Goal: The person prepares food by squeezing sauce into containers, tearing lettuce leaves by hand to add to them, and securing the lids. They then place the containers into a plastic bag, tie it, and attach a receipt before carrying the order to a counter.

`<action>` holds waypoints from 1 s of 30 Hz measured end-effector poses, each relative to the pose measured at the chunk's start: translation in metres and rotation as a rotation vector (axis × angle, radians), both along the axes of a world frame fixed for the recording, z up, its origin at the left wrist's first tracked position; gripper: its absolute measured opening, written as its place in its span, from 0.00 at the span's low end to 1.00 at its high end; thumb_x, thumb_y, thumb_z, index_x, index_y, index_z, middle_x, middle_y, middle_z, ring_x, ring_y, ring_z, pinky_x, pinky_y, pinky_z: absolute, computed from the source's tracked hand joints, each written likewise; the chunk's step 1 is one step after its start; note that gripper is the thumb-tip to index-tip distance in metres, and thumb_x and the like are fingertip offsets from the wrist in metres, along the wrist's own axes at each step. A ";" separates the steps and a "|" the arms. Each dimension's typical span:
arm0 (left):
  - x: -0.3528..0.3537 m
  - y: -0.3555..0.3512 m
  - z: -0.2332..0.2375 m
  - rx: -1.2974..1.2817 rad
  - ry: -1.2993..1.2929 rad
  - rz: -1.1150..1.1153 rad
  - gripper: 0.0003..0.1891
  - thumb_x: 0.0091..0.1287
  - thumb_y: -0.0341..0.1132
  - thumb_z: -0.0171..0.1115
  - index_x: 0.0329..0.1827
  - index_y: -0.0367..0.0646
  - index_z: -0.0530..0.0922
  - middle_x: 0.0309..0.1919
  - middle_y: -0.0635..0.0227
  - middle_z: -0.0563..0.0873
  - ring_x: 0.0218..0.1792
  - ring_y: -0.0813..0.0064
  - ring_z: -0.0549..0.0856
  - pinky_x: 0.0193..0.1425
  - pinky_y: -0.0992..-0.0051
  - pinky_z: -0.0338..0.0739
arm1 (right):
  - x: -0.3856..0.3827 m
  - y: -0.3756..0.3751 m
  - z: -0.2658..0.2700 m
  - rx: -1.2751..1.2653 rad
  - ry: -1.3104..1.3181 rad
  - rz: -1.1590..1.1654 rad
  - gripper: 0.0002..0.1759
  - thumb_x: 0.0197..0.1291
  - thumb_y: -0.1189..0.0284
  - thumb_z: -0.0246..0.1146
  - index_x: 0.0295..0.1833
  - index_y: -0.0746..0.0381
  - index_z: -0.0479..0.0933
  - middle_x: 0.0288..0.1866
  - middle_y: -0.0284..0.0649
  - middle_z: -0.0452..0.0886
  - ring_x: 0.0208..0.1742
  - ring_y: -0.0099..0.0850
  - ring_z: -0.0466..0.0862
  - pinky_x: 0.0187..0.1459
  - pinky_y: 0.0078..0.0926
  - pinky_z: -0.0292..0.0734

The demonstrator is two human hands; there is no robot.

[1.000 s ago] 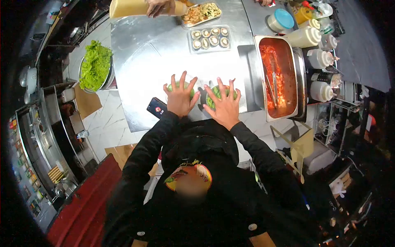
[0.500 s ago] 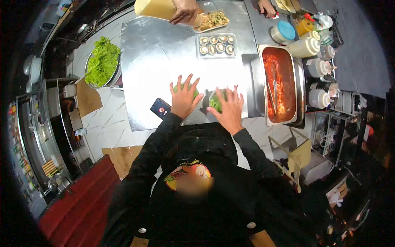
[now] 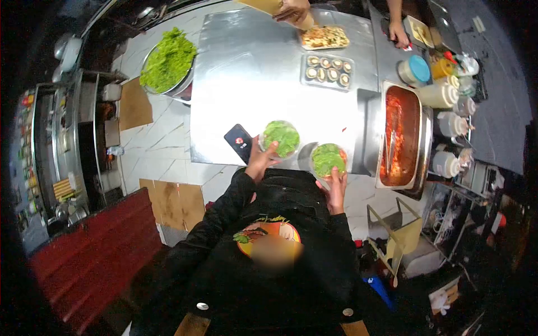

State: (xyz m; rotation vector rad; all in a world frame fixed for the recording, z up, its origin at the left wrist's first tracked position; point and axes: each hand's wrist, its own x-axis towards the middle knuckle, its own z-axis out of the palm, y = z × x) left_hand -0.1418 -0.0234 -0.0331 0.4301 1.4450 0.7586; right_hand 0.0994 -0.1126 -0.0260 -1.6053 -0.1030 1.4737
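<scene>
Two small round bowls filled with green lettuce stand at the near edge of the steel table. My left hand point(image 3: 259, 159) grips the left lettuce bowl point(image 3: 281, 138) at its near side, thumb at the rim. My right hand point(image 3: 335, 190) is around the near side of the right lettuce bowl point(image 3: 327, 159), a finger or thumb over its rim. A bit of orange-red shows at the right edge of this bowl's lettuce. Left of my left hand lies a phone point(image 3: 239, 143); the undersides of both bowls are hidden.
A co-worker's hand point(image 3: 292, 10) holds a bottle above a food tray point(image 3: 325, 37); another person's hand point(image 3: 399, 35) rests farther right. Sushi-like rolls fill a clear box point(image 3: 327, 71). A steel pan of red food point(image 3: 416, 140) and sauce bottles point(image 3: 448, 122) line the right; a lettuce pot point(image 3: 168, 60) stands left.
My hands have gone from flat, spread fingers over the bowls to holding their near sides, so the lettuce now shows. The camera view has shifted, moving the table rightward in the picture.
</scene>
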 end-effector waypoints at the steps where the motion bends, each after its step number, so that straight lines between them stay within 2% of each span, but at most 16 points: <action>1: 0.000 0.000 -0.005 0.001 -0.004 -0.001 0.44 0.64 0.47 0.71 0.74 0.44 0.51 0.64 0.54 0.70 0.59 0.57 0.79 0.51 0.54 0.82 | -0.002 0.003 0.009 0.038 0.004 0.010 0.30 0.69 0.54 0.61 0.70 0.53 0.60 0.63 0.38 0.70 0.58 0.32 0.78 0.43 0.35 0.86; 5: -0.003 -0.004 -0.009 0.051 -0.085 -0.003 0.45 0.64 0.48 0.71 0.75 0.47 0.50 0.65 0.55 0.70 0.60 0.58 0.78 0.55 0.52 0.79 | 0.001 0.004 0.008 0.040 -0.027 0.072 0.33 0.69 0.54 0.61 0.72 0.54 0.57 0.64 0.40 0.70 0.57 0.33 0.79 0.43 0.33 0.86; 8: 0.002 -0.002 0.012 0.064 -0.061 0.029 0.42 0.64 0.49 0.71 0.73 0.47 0.54 0.62 0.57 0.73 0.56 0.62 0.80 0.53 0.57 0.80 | 0.001 0.002 0.003 0.000 -0.051 0.058 0.36 0.69 0.53 0.60 0.74 0.56 0.54 0.65 0.43 0.69 0.58 0.35 0.79 0.43 0.33 0.86; 12: 0.001 -0.004 0.006 0.073 -0.065 0.018 0.40 0.64 0.48 0.70 0.71 0.47 0.56 0.59 0.59 0.75 0.53 0.66 0.82 0.52 0.59 0.82 | 0.003 0.002 0.000 0.024 -0.057 0.056 0.38 0.69 0.53 0.60 0.75 0.56 0.53 0.66 0.45 0.68 0.60 0.37 0.79 0.46 0.35 0.85; 15: 0.001 -0.004 0.005 0.066 -0.089 0.041 0.39 0.65 0.47 0.70 0.72 0.47 0.56 0.59 0.59 0.76 0.52 0.67 0.83 0.52 0.60 0.83 | 0.004 0.001 -0.003 0.056 -0.031 0.079 0.33 0.69 0.52 0.60 0.70 0.57 0.58 0.64 0.42 0.71 0.59 0.35 0.78 0.47 0.35 0.84; 17: -0.004 -0.007 -0.008 0.076 -0.096 0.014 0.42 0.65 0.46 0.71 0.74 0.48 0.52 0.59 0.58 0.75 0.52 0.64 0.83 0.53 0.59 0.83 | 0.000 0.002 -0.006 0.087 -0.059 0.061 0.30 0.69 0.52 0.61 0.66 0.57 0.61 0.62 0.41 0.72 0.58 0.33 0.78 0.47 0.37 0.83; 19: 0.001 -0.003 -0.011 0.086 -0.101 0.026 0.44 0.65 0.46 0.70 0.75 0.49 0.49 0.60 0.57 0.75 0.53 0.62 0.82 0.53 0.58 0.82 | -0.006 0.005 -0.020 0.112 -0.003 0.017 0.28 0.69 0.54 0.62 0.65 0.56 0.62 0.58 0.40 0.73 0.54 0.30 0.79 0.45 0.37 0.84; 20: 0.003 -0.004 -0.007 0.076 -0.082 0.042 0.44 0.65 0.45 0.70 0.75 0.49 0.47 0.60 0.57 0.75 0.54 0.61 0.82 0.53 0.57 0.82 | -0.011 0.015 -0.006 0.118 0.012 0.077 0.30 0.69 0.56 0.62 0.68 0.56 0.60 0.56 0.39 0.73 0.54 0.28 0.79 0.45 0.35 0.84; 21: 0.003 -0.003 -0.010 0.090 -0.124 0.033 0.43 0.66 0.45 0.69 0.75 0.49 0.48 0.60 0.56 0.75 0.55 0.60 0.81 0.53 0.56 0.82 | -0.012 0.019 -0.012 0.092 0.027 0.119 0.29 0.68 0.54 0.63 0.67 0.52 0.61 0.52 0.37 0.77 0.52 0.28 0.82 0.49 0.35 0.82; 24: -0.004 0.005 -0.014 0.107 -0.216 0.017 0.40 0.68 0.43 0.67 0.74 0.49 0.49 0.61 0.55 0.75 0.55 0.60 0.82 0.53 0.54 0.82 | -0.011 0.025 0.018 0.125 0.084 0.111 0.33 0.70 0.52 0.60 0.71 0.53 0.57 0.59 0.41 0.75 0.58 0.33 0.80 0.52 0.39 0.80; 25: -0.012 0.006 -0.025 0.087 -0.264 -0.005 0.37 0.70 0.42 0.66 0.73 0.50 0.51 0.60 0.55 0.75 0.55 0.60 0.81 0.49 0.56 0.84 | -0.009 0.020 0.024 0.150 0.051 0.078 0.35 0.70 0.51 0.60 0.73 0.53 0.54 0.61 0.41 0.74 0.60 0.33 0.79 0.54 0.40 0.79; 26: -0.017 0.005 -0.013 0.032 -0.286 -0.022 0.36 0.70 0.42 0.65 0.73 0.51 0.51 0.60 0.58 0.76 0.52 0.61 0.83 0.45 0.59 0.85 | -0.010 0.013 0.026 0.178 0.022 0.050 0.37 0.70 0.51 0.59 0.75 0.52 0.52 0.62 0.40 0.73 0.62 0.34 0.77 0.55 0.41 0.78; 30: -0.059 -0.018 0.030 0.040 -0.167 -0.216 0.29 0.71 0.43 0.63 0.70 0.47 0.61 0.55 0.61 0.79 0.45 0.66 0.86 0.44 0.65 0.85 | 0.008 -0.047 -0.003 0.178 -0.118 -0.031 0.28 0.71 0.55 0.60 0.71 0.51 0.64 0.67 0.38 0.72 0.54 0.27 0.79 0.50 0.32 0.77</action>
